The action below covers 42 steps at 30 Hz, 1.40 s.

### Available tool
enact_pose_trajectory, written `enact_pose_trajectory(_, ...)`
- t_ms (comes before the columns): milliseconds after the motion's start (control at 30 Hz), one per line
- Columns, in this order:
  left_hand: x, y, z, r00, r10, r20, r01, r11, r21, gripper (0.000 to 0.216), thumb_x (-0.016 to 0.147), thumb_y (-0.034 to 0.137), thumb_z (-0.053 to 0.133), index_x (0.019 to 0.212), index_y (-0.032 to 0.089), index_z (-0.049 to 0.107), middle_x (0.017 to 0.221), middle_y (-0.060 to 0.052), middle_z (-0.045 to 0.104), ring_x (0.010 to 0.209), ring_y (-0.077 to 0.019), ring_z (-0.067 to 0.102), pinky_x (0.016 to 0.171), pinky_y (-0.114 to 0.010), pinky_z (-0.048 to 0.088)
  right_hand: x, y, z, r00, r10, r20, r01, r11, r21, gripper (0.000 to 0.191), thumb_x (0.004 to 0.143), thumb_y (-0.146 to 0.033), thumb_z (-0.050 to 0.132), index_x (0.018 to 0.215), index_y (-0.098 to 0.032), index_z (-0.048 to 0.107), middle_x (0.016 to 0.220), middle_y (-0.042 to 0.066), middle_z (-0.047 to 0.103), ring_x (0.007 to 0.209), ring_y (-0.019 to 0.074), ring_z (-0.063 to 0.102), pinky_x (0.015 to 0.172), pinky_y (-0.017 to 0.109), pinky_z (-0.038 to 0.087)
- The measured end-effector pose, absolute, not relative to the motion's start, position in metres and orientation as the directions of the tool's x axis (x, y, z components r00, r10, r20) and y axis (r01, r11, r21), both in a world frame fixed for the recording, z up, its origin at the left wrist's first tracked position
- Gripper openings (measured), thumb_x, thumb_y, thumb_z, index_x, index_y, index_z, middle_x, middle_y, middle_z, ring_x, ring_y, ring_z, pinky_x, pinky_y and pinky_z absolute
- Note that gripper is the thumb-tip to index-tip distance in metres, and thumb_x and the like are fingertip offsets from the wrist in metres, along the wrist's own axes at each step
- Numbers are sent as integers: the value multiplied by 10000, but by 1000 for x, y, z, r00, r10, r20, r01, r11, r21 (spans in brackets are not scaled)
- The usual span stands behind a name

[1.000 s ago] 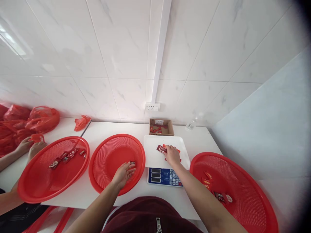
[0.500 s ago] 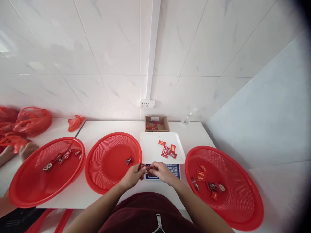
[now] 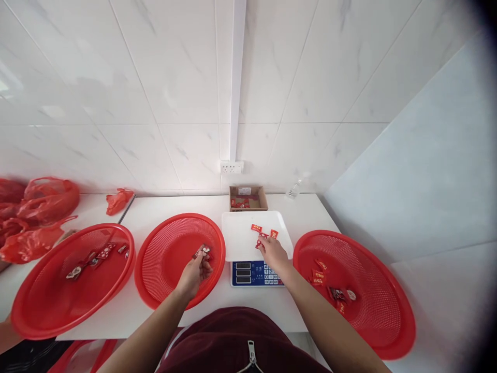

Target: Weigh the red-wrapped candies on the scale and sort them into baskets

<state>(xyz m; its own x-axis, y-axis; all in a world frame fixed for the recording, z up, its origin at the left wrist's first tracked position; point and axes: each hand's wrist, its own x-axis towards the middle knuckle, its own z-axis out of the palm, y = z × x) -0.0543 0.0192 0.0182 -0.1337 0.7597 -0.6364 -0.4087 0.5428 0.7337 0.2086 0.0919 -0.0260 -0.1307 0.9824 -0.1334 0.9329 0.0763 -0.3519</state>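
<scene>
My left hand (image 3: 194, 273) is over the right side of the middle red basket (image 3: 147, 274). Its thumb and fingers are closed on a small dark red and white wrapped candy (image 3: 204, 251). My right hand (image 3: 273, 253) reaches over the white tray (image 3: 236, 238) of a weighing scale. Those fingers are pinched at a red candy packet with white dots (image 3: 261, 239), partly covering it. Beside it on the tray lie a red packet with yellow lettering (image 3: 256, 227) and another red packet (image 3: 274, 234). The blue scale panel (image 3: 256, 273) shows below the tray.
A right red basket (image 3: 380, 290) and a left red basket (image 3: 34, 316) hold several packets. Behind the scale stand a cardboard box (image 3: 264, 199) and a clear plastic bottle (image 3: 293, 190). Red plastic bags (image 3: 50, 199) lie at far left, near another person's arm (image 3: 8, 335).
My hands were together above the scale panel with a candy between them. The left has moved left over the middle basket; the right has moved forward to the packets on the tray.
</scene>
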Motion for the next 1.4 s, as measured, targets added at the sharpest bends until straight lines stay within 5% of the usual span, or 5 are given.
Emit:
enact_pose_trajectory(300, -47, 12, 16, -110, 661, -743, -454, 631, 629, 287, 877, 415, 478, 936, 150, 572, 635, -17, 608, 542, -110, 579, 553, -217, 455, 198, 93, -29, -137, 969, -207, 983, 106, -153, 300, 876, -246, 454, 1150, -225, 574, 1145, 123, 536, 1055, 258, 469, 760, 298, 380)
enact_pose_trajectory(500, -49, 20, 20, -196, 681, -705, -484, 559, 674, 242, 857, 355, 522, 995, 159, 554, 809, -51, 647, 576, -98, 578, 597, -234, 469, 206, 95, -34, -79, 991, -111, 911, 26, -412, 220, 772, -76, 458, 910, -191, 584, 947, 74, 608, 920, 207, 514, 707, 275, 356)
enact_pose_trajectory(667, -40, 17, 29, 10, 779, -627, -335, 594, 731, 304, 833, 384, 547, 1031, 154, 560, 787, -33, 616, 613, -99, 568, 624, -235, 446, 193, 83, -16, -83, 931, -355, 170, -338, -926, 90, 675, -182, 498, 750, -213, 459, 664, -29, 513, 638, 138, 492, 606, 250, 359)
enact_pose_trajectory(800, -19, 17, 43, 187, 839, -511, -194, 541, 818, 455, 771, 534, 568, 1039, 167, 551, 819, -18, 595, 614, -92, 540, 600, -232, 413, 177, 60, 12, -402, 840, -363, -370, -512, -775, 171, 608, -200, 533, 768, -216, 478, 705, -34, 536, 600, 111, 487, 579, 239, 380)
enact_pose_trajectory(1400, 1, 21, 51, 298, 886, -354, 177, 313, 933, 473, 798, 630, 420, 669, 179, 481, 559, 30, 489, 543, -113, 456, 574, -255, 380, 169, 25, 42, -414, 881, -230, 155, -181, -971, 461, 798, -622, 474, 631, -192, 474, 584, -33, 472, 586, 112, 417, 605, 258, 348)
